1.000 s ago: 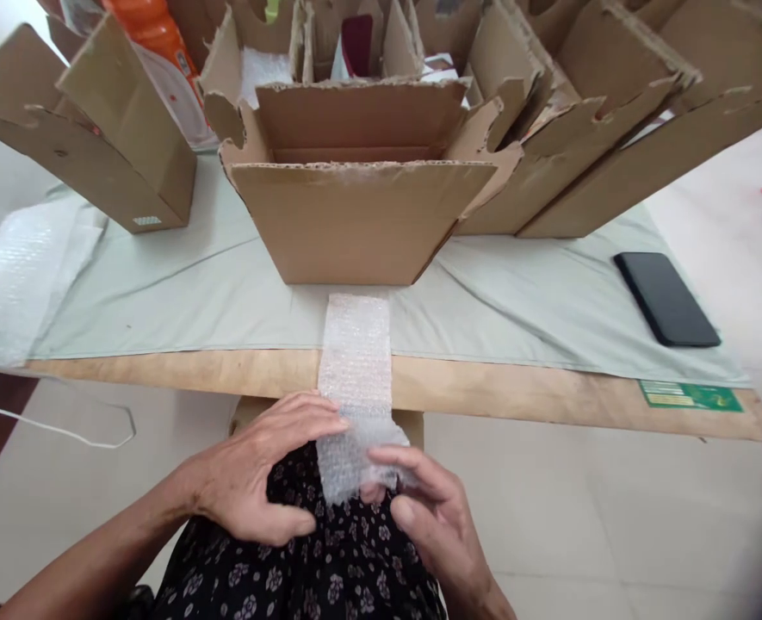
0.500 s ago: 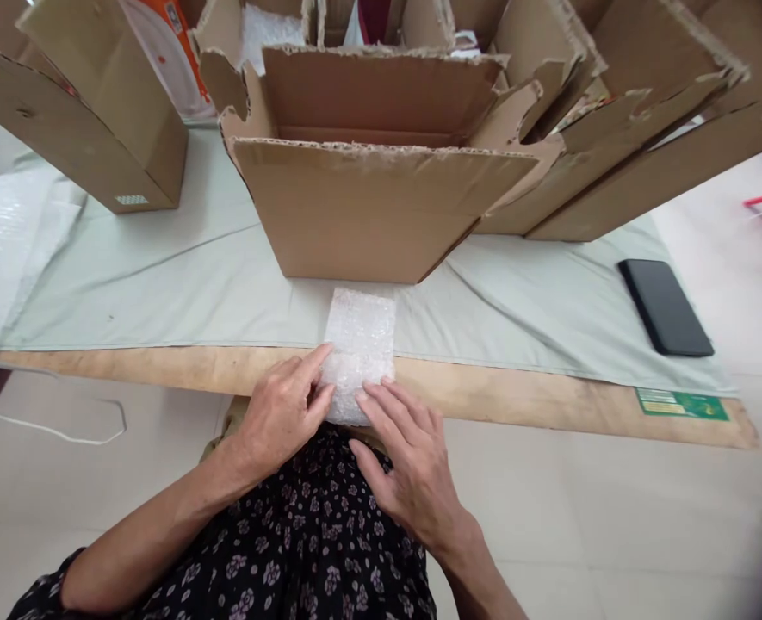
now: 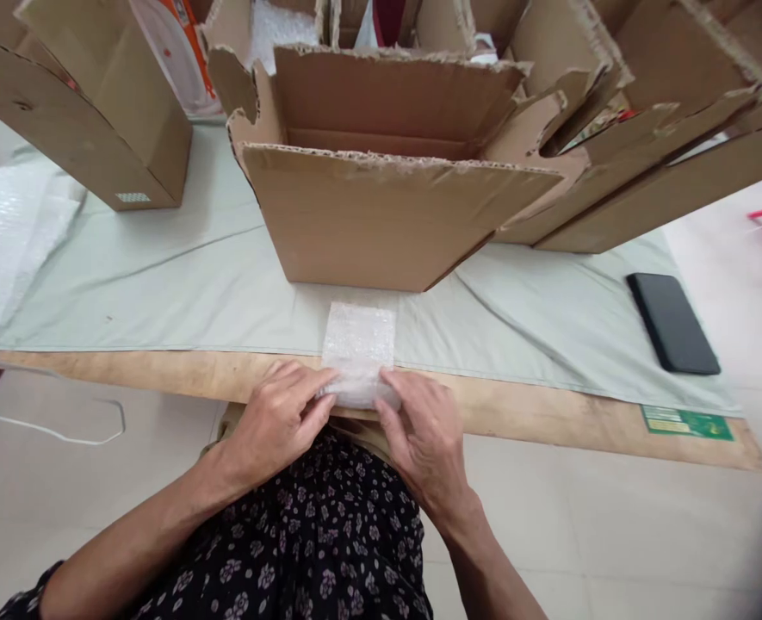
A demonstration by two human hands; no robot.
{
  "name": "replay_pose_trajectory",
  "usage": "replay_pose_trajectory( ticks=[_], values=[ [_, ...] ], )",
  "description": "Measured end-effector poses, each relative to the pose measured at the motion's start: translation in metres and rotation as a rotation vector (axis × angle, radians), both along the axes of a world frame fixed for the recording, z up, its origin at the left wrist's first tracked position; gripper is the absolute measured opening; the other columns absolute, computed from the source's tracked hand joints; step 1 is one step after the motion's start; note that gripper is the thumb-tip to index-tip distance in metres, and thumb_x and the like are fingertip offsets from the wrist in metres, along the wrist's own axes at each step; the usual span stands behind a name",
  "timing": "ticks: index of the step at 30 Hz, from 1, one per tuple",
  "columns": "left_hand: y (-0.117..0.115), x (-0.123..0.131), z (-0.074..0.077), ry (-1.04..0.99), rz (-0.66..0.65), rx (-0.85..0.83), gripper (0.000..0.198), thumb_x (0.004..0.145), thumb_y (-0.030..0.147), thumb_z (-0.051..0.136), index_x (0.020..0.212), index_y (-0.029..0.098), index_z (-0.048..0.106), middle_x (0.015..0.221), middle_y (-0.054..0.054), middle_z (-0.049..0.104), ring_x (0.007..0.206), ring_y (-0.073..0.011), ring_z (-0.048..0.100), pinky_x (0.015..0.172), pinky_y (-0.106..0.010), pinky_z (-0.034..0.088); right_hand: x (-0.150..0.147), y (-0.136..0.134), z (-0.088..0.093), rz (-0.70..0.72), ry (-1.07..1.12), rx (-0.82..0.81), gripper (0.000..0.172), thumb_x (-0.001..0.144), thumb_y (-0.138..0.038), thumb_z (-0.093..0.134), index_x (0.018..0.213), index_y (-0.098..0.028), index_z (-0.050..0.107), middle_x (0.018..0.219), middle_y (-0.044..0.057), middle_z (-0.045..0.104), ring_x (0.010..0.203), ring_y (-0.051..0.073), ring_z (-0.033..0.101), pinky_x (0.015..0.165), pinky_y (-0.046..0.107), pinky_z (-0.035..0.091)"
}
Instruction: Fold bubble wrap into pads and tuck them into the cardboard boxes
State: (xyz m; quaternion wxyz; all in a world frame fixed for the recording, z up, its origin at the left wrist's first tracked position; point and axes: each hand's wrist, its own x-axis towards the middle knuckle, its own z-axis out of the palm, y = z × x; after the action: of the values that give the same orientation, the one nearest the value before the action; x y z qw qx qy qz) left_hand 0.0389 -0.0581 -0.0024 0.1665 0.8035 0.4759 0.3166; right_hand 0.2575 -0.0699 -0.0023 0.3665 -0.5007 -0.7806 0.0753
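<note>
A strip of clear bubble wrap lies on the pale green cloth at the table's near edge, its near end rolled into a small bundle. My left hand pinches the left side of that rolled end with fingers curled on it. My right hand presses and grips the right side of the roll. Whatever is inside the roll is hidden. Right behind the strip stands an open cardboard box.
More cardboard boxes stand at the back left and back right. A black phone lies on the cloth at the right. A sheet of bubble wrap covers the table's left end. A green label sits on the wooden edge.
The loose end of the strip hung down in my lap; both hands have rolled it up and forward onto the table edge, and the flat part has grown shorter.
</note>
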Motion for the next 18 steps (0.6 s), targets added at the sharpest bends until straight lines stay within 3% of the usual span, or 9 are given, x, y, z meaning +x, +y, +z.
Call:
replay_pose_trajectory(
  ticks=[3,6,9,12,14,18],
  values=[
    [0.015,0.005,0.001,0.039,0.068,-0.022,0.025,0.097,0.014,0.064,0.122,0.012,0.067,0.092,-0.007,0.074,0.077,-0.0207,0.067,0.076,-0.038,0.056,-0.002,-0.002,0.004,-0.067,-0.013,0.123,0.031,0.095,-0.01,0.068,0.124,-0.02,0.066,0.111,0.01,0.076,0.106,0.025,0.069,0.088,0.041,0.053],
    [0.02,0.007,0.001,0.083,0.089,-0.035,0.024,0.097,0.014,0.063,0.121,0.01,0.067,0.093,-0.008,0.07,0.075,-0.0204,0.066,0.071,-0.037,0.057,-0.005,0.002,0.002,0.05,-0.116,0.038,0.026,0.096,-0.012,0.066,0.121,-0.021,0.067,0.117,0.008,0.077,0.109,0.027,0.069,0.092,0.044,0.051],
    [0.013,0.003,0.004,0.045,0.081,0.024,0.026,0.098,0.017,0.064,0.123,0.01,0.066,0.11,-0.014,0.068,0.097,-0.0248,0.068,0.085,-0.041,0.058,-0.008,0.012,-0.004,0.092,-0.152,-0.04,0.021,0.1,-0.012,0.059,0.119,-0.018,0.067,0.117,0.008,0.078,0.108,0.027,0.069,0.091,0.044,0.049],
    [0.004,-0.001,0.007,0.021,-0.027,0.067,0.027,0.097,0.015,0.065,0.124,0.012,0.064,0.119,-0.014,0.068,0.112,-0.027,0.064,0.097,-0.044,0.054,-0.006,0.017,-0.006,0.123,-0.033,-0.093,0.02,0.103,-0.012,0.055,0.119,-0.017,0.066,0.103,0.006,0.079,0.09,0.021,0.07,0.082,0.038,0.05],
    [0.003,-0.002,0.008,0.02,-0.069,0.05,0.026,0.098,0.009,0.061,0.124,0.014,0.063,0.112,-0.011,0.072,0.106,-0.0242,0.065,0.094,-0.043,0.053,-0.004,0.017,-0.005,0.146,0.022,-0.134,0.021,0.104,-0.013,0.054,0.121,-0.018,0.065,0.1,0.005,0.078,0.084,0.019,0.069,0.079,0.035,0.051],
    [0.018,0.003,0.005,0.083,0.022,0.014,0.025,0.099,0.01,0.058,0.123,0.011,0.065,0.094,-0.008,0.072,0.087,-0.024,0.064,0.08,-0.043,0.054,-0.002,0.012,0.002,0.007,-0.023,-0.048,0.024,0.101,-0.016,0.059,0.125,-0.018,0.064,0.118,0.012,0.075,0.108,0.026,0.069,0.088,0.041,0.051]
  ],
)
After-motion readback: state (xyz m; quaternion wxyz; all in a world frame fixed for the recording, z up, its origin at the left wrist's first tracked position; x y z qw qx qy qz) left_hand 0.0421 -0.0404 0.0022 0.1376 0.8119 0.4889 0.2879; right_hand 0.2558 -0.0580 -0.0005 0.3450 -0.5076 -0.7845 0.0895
